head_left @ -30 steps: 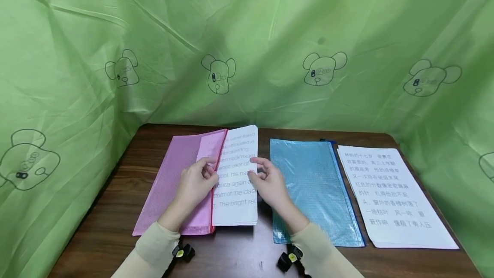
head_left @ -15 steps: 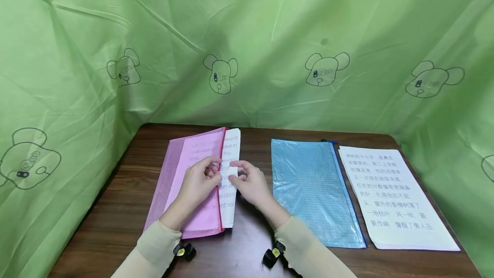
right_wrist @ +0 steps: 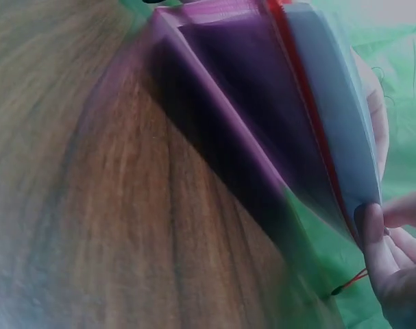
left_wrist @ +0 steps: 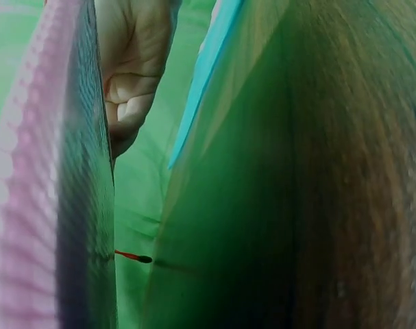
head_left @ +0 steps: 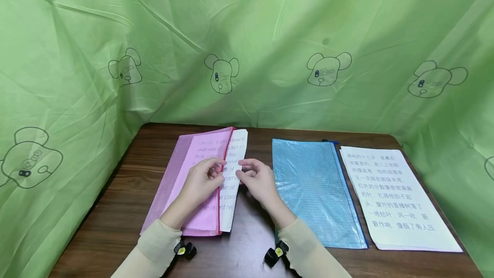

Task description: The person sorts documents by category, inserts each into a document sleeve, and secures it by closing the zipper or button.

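item: pink pouch (head_left: 193,183), long axis running away from us on the counter (head_left: 251,243); our left hand (head_left: 202,182) pinches its zipper edge, right hand (head_left: 257,179) pinches the protruding paper (head_left: 236,170).

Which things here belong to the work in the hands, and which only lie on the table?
In the work:
pink pouch
English sheets
left hand
right hand

Lying about:
blue pouch
Chinese sheet
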